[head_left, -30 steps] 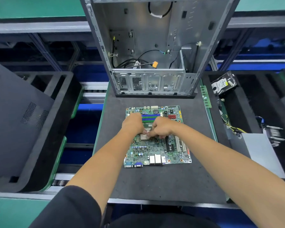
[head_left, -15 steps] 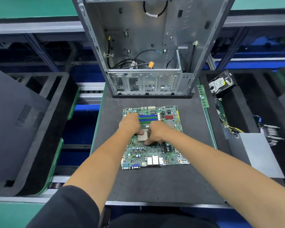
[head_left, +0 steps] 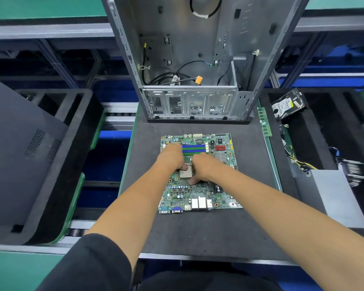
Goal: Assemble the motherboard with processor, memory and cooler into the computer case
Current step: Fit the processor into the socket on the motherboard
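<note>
Head view, motherboard: I see the green motherboard [head_left: 199,173] lying flat on the dark mat [head_left: 198,234], near the middle of the bench, its port block on the near edge and its blue memory slots [head_left: 193,149] toward the far edge.
Head view, processor: the square metal-topped processor [head_left: 186,172] sits in the socket area at the board's centre, between my two hands.
Head view, left hand: my left hand [head_left: 171,157] is knuckles-up with its fingers curled down at the processor's far-left corner; a fingertip touches that corner, but I cannot tell whether it pinches the chip or only presses beside it.
Head view, right hand: my right hand [head_left: 202,168] is curled over the processor's right edge, thumb down on the board just near of the chip; what it holds is hidden under the knuckles, so I cannot tell.
Head view, computer case: the open metal computer case [head_left: 198,66] stands at the far end of the mat, loose cables inside it, well apart from the board.
Head view, memory: one green memory stick [head_left: 264,122] lies on the mat's right edge, beside the case.
Head view, right tray: a hard drive [head_left: 287,105] rests in the black foam tray [head_left: 315,131] on the right, with a grey power supply [head_left: 336,196] nearer.
Head view, left side: a dark perforated case panel [head_left: 19,150] leans in the left tray.
</note>
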A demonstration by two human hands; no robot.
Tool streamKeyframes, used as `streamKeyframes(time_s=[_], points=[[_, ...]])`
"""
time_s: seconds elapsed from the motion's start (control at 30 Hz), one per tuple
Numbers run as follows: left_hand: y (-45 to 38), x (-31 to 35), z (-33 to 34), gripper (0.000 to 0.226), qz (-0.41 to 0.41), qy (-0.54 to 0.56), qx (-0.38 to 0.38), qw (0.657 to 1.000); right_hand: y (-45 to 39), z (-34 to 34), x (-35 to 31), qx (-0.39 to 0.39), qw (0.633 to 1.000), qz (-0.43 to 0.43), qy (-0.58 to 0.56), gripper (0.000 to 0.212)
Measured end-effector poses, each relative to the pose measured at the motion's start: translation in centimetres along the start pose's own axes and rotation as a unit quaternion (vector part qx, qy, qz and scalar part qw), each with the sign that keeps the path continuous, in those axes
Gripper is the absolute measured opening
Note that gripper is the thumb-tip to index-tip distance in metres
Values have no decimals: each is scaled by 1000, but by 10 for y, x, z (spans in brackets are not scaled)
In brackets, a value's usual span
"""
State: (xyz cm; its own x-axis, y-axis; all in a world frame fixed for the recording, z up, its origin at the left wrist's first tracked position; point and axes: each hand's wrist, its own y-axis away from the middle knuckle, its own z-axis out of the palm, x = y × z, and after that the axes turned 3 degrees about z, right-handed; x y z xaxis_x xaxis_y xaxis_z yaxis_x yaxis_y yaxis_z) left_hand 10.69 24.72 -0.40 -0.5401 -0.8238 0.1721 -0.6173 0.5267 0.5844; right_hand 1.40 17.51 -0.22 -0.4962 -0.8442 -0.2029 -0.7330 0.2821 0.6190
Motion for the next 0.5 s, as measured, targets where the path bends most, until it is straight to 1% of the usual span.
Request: streamKeyframes(time_s=[0.17, 0.23, 0.3, 0.37, 0.4, 0.43, 0.5], points=[[1, -3, 1, 50, 0, 32, 15, 999, 7, 6, 6, 18, 999, -27, -4, 46], [0, -6, 1, 48, -1, 60, 18, 998, 9, 5, 7, 15, 999, -16, -35, 41], [-1, -10, 2, 43, -3, 84, 3, 996, 8, 1, 8, 1, 995, 7, -99, 37], [-3, -12, 4, 25, -6, 128, -5, 992, 8, -2, 7, 1, 989, 26, -146, 33], [-2, -13, 5, 18, -4, 135, -7, 991, 8, -2, 6, 10, 987, 31, -154, 30], [-2, -14, 5, 16, -7, 140, -4, 990, 8, -2, 4, 23, 987, 34, -153, 28], [0, -15, 5, 26, -26, 143, -2, 989, 8, -2, 1, 69, 988, 30, -137, 25]])
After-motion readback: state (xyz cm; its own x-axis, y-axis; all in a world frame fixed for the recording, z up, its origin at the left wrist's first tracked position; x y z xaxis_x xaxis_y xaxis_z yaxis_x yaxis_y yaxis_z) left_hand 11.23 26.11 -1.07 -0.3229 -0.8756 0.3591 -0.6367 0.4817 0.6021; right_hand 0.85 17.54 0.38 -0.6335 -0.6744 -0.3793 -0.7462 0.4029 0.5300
